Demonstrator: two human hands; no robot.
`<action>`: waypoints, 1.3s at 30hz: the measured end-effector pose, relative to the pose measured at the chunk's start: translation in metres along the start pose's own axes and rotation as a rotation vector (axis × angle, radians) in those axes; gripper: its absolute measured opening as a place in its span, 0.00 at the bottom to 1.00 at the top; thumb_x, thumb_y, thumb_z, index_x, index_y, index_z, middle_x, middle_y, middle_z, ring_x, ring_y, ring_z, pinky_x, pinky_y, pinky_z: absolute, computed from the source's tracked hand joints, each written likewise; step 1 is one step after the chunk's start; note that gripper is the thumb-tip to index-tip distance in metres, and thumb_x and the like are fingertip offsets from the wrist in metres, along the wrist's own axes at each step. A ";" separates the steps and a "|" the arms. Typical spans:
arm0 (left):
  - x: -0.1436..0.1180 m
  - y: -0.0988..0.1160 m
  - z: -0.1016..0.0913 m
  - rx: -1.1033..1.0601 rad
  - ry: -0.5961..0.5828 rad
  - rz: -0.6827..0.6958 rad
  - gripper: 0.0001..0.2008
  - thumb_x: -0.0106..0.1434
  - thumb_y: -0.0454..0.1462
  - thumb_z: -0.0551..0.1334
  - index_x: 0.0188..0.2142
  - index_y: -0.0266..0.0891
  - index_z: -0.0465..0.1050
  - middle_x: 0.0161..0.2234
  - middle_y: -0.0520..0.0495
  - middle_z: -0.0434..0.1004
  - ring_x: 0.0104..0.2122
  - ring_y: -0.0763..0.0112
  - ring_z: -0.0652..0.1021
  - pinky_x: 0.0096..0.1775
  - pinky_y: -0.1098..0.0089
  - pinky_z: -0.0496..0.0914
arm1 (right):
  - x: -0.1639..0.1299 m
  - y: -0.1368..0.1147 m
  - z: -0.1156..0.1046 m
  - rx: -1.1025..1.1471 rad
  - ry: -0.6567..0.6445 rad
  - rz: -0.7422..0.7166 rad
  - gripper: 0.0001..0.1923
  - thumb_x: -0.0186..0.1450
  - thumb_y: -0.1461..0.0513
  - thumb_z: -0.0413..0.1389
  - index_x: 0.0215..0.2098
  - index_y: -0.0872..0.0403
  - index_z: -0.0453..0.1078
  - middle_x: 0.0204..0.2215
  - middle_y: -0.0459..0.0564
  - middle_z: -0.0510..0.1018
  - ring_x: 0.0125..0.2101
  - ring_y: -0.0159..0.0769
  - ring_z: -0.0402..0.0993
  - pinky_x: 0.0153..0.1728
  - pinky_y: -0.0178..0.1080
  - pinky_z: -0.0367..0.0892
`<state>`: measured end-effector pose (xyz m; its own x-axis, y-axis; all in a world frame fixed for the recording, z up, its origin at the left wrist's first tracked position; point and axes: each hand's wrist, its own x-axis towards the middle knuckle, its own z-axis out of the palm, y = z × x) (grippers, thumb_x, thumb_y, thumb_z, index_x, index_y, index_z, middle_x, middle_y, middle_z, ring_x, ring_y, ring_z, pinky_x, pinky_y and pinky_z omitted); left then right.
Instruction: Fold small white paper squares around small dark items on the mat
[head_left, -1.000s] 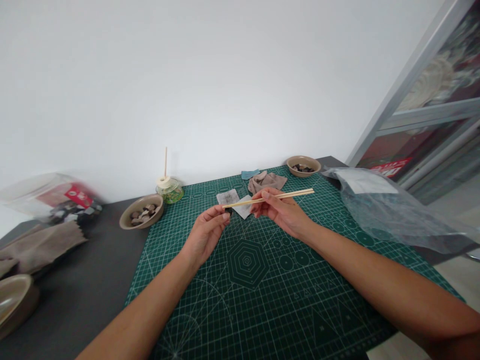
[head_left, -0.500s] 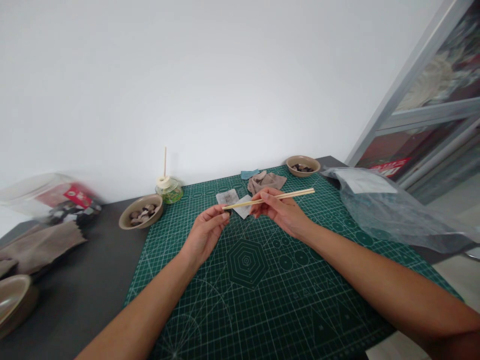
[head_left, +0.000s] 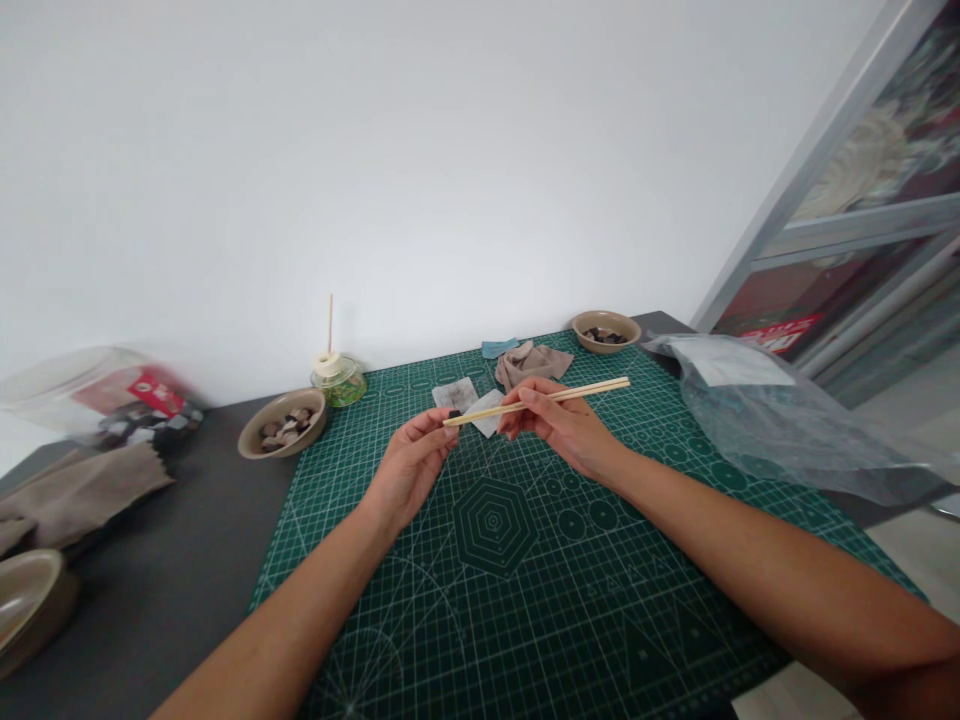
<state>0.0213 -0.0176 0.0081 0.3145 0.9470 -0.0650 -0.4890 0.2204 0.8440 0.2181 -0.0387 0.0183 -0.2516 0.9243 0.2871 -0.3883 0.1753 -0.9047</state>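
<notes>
While the right hand [head_left: 564,428] grips a pair of thin wooden chopsticks [head_left: 537,401] near their middle, the left hand [head_left: 411,464] is closed in a pinch at their near tips, where a small dark piece [head_left: 454,414] shows just beside the fingertips. Both hands are raised over the middle of the green cutting mat [head_left: 525,560], which covers most of the dark desk [head_left: 165,580].

The sticks are smooth, pale and slim, so the little piece could slip out if the right hand's pressure loosens or the two sticks cross; it would then probably drop onto the mat and roll away.

Behind the hands lie two grey paper squares [head_left: 471,402] and a crumpled beige cloth [head_left: 531,362] with a bit of blue cloth [head_left: 499,347]. To the far left stands a round tan bowl [head_left: 283,422] with brown and pale chunks, and next to it a small glass jar [head_left: 339,381] with one stick standing in it. A second bowl [head_left: 606,331] sits at the far right, near a wrinkled translucent plastic bag [head_left: 780,420].
</notes>
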 end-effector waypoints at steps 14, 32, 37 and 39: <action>0.000 0.000 0.000 0.009 -0.006 0.010 0.11 0.45 0.30 0.71 0.31 0.34 0.77 0.28 0.51 0.77 0.29 0.77 0.74 0.34 0.78 0.69 | 0.001 -0.003 0.000 -0.007 0.024 -0.006 0.13 0.62 0.53 0.58 0.34 0.55 0.71 0.27 0.48 0.78 0.29 0.33 0.74 0.33 0.37 0.71; -0.001 0.001 0.000 -0.004 -0.005 0.016 0.11 0.45 0.30 0.71 0.31 0.33 0.78 0.29 0.50 0.76 0.29 0.77 0.74 0.35 0.78 0.68 | -0.002 -0.010 -0.005 -0.262 -0.040 -0.147 0.10 0.66 0.56 0.53 0.35 0.54 0.72 0.28 0.48 0.78 0.29 0.34 0.75 0.33 0.39 0.72; 0.000 0.000 -0.001 -0.017 -0.017 -0.006 0.12 0.45 0.30 0.72 0.31 0.33 0.78 0.29 0.48 0.77 0.29 0.76 0.74 0.35 0.77 0.69 | -0.007 -0.015 -0.004 -0.471 -0.114 -0.212 0.09 0.67 0.58 0.51 0.36 0.53 0.71 0.31 0.49 0.78 0.32 0.34 0.75 0.35 0.39 0.71; 0.000 -0.001 -0.002 -0.021 -0.021 -0.009 0.12 0.44 0.30 0.72 0.32 0.33 0.78 0.30 0.48 0.77 0.30 0.75 0.75 0.36 0.76 0.69 | -0.008 -0.015 -0.004 -0.537 -0.140 -0.222 0.09 0.68 0.58 0.50 0.37 0.53 0.71 0.31 0.49 0.78 0.32 0.34 0.75 0.35 0.38 0.71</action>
<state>0.0206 -0.0174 0.0061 0.3362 0.9398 -0.0611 -0.5029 0.2340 0.8321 0.2297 -0.0475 0.0280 -0.3446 0.7987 0.4933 0.0479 0.5398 -0.8404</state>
